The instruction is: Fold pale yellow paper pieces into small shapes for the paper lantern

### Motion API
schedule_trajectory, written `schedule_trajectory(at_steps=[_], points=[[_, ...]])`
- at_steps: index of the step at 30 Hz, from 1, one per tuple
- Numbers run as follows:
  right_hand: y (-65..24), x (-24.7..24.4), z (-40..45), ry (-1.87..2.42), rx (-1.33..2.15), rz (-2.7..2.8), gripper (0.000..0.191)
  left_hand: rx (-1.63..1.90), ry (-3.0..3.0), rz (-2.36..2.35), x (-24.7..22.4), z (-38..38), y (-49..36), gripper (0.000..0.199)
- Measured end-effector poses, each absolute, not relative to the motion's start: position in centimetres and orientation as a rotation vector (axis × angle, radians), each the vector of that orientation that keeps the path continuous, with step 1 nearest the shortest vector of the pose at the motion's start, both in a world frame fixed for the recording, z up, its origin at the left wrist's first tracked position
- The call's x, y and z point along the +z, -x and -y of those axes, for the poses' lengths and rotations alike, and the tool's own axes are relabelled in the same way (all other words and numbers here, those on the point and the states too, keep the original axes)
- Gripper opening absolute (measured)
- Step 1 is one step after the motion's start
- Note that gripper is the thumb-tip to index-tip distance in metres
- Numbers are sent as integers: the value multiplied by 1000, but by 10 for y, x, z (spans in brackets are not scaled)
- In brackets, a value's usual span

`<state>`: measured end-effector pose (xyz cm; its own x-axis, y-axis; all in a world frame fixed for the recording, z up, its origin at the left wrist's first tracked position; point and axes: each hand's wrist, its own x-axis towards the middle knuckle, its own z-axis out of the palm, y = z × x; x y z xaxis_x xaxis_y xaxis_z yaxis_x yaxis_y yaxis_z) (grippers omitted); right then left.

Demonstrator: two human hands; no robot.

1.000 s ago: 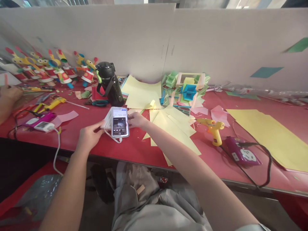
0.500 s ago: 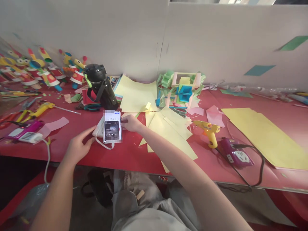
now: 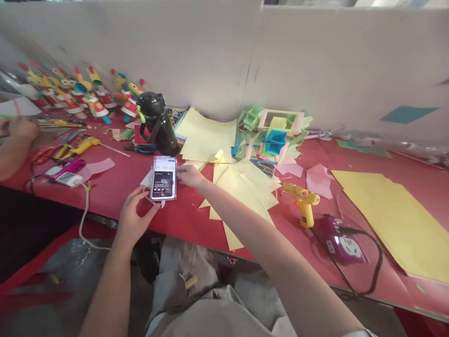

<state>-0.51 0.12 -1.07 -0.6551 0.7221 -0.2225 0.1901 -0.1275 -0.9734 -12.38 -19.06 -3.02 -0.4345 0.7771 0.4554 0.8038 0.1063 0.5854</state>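
A smartphone (image 3: 163, 180) with a lit screen showing a timer stands tilted above the red table, left of the middle. A white block like a power bank (image 3: 148, 179) shows behind its left side. The white charging plug (image 3: 162, 203) is at the phone's lower edge. My left hand (image 3: 135, 213) curls round the lower left corner, fingertips by the white block and thumb near the plug. At the right edge of the phone, my right hand (image 3: 188, 176) has its fingers closed on it; the fingertips are partly hidden.
A black flask (image 3: 159, 124) stands behind the phone. Yellow paper sheets (image 3: 242, 187) lie to the right, with a yellow glue gun (image 3: 303, 201) and purple power strip (image 3: 345, 241) beyond. Paper-cup figures (image 3: 98, 105) line the left back. Another person's hand (image 3: 23, 128) is at far left.
The view has swung left, bringing another person's hand in. My left hand has moved from the white block's left side to the phone's lower left corner. My right hand stays at the phone's edge.
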Motion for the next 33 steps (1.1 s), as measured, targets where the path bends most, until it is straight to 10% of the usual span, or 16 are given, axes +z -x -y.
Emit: schedule_trajectory(at_steps=[33], points=[[13, -13, 42, 877, 1935, 1425, 27, -1587, 1430, 2484, -31, 193, 127, 42]])
